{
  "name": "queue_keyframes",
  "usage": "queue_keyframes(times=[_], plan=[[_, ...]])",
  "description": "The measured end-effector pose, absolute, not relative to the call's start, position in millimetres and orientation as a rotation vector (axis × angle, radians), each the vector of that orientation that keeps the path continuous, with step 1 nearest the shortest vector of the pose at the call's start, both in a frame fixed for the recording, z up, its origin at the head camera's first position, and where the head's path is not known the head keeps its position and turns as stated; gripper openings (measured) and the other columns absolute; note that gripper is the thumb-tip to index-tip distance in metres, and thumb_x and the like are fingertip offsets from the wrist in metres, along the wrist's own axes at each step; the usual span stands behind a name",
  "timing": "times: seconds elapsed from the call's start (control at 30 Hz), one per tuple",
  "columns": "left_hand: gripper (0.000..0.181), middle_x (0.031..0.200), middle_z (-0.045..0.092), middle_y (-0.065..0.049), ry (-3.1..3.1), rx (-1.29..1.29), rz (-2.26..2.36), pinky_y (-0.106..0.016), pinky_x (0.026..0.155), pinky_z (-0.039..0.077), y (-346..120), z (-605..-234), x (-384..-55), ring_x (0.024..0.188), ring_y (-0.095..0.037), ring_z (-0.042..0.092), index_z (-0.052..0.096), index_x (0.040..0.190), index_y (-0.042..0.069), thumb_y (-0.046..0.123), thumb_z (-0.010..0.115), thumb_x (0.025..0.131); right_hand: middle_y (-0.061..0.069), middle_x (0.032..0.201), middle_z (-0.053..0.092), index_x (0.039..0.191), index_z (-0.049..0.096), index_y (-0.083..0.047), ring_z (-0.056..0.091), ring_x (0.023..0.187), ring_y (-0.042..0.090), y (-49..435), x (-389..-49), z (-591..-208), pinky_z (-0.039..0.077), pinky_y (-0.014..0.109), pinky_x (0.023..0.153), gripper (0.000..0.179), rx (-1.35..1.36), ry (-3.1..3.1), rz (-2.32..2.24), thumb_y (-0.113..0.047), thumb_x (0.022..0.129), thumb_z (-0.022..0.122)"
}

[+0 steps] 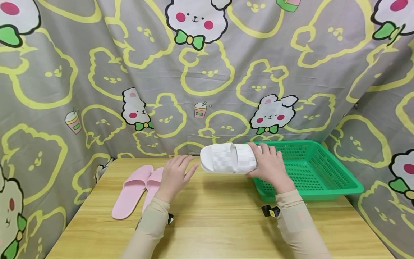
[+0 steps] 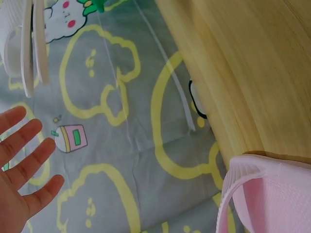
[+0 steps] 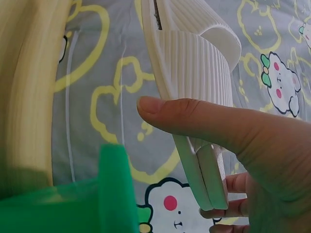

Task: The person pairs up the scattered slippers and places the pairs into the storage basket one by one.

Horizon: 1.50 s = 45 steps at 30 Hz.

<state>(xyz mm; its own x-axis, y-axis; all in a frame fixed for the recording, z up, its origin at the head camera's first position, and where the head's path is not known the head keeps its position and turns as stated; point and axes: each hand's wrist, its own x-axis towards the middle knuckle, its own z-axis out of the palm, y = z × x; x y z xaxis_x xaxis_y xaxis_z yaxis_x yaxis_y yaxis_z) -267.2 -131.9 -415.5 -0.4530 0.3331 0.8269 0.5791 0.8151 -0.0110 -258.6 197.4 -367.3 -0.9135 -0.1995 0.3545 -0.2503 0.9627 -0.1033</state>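
The pair of white ribbed-strap slippers (image 1: 223, 158) is held up off the desk (image 1: 220, 223), just to the left of the green perforated plastic basket (image 1: 323, 196), with one end at that basket's left rim. Their two soles lie close together, though how the straps interlock I cannot tell. They look like moulded foam or soft plastic: probably light, springy in the straps, firmer along the soles, hardly fragile. The ribbing should resist slipping; the smooth soles may slide on each other, so a hold across both sole edges looks best.

The right hand (image 1: 270, 163), beside the basket's left rim, has its grip clamped across the pair's basket-side end, thumb on one face and fingers on the other. The left hand (image 1: 174, 176), farther left of the basket, has its grip apart: fingers spread, holding nothing, near the slippers' far end.

Leftmost from the basket, two pink slippers (image 1: 129, 199) lie side by side on the desk, one partly hidden by the left hand. Behind the basket hangs a grey curtain (image 1: 207, 79) printed with cartoon rabbits.
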Motion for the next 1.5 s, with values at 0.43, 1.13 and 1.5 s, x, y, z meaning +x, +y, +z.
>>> queue_keyframes(times=[0.43, 1.13, 1.5], plan=[[0.038, 0.104, 0.072, -0.005, -2.05, -0.743, -0.284, -0.044, 0.085, 0.054, -114.0, -414.5, -269.5, 0.096, -0.027, 0.067, 0.07, 0.11, 0.013, 0.045, 0.055, 0.096, 0.021, 0.133, 0.045, 0.146, 0.033, -0.022, 0.042, 0.11, 0.043, 220.3, -256.5, -361.0, 0.039, 0.06, 0.083, 0.108, 0.301, -2.762, 0.213, -0.047, 0.058, 0.09], [0.055, 0.121, 0.064, -0.005, -2.184, -0.779, -0.284, -0.046, 0.098, 0.047, -78.7, -403.0, -274.9, 0.116, -0.027, 0.058, 0.06, 0.129, 0.017, 0.057, 0.055, 0.092, 0.025, 0.134, 0.042, 0.146, 0.032, -0.019, 0.038, 0.11, 0.047, 267.2, -242.3, -337.3, 0.034, 0.061, 0.079, 0.109, 0.214, -2.779, 0.22, -0.042, 0.057, 0.09], [0.064, 0.134, 0.056, -0.009, -2.316, -0.788, -0.306, -0.049, 0.105, 0.042, -57.6, -401.2, -274.8, 0.126, -0.031, 0.052, 0.049, 0.14, 0.022, 0.059, 0.057, 0.089, 0.026, 0.132, 0.042, 0.147, 0.03, -0.021, 0.037, 0.107, 0.048, 290.5, -239.1, -330.7, 0.033, 0.061, 0.077, 0.11, 0.212, -2.775, 0.193, -0.041, 0.057, 0.09]])
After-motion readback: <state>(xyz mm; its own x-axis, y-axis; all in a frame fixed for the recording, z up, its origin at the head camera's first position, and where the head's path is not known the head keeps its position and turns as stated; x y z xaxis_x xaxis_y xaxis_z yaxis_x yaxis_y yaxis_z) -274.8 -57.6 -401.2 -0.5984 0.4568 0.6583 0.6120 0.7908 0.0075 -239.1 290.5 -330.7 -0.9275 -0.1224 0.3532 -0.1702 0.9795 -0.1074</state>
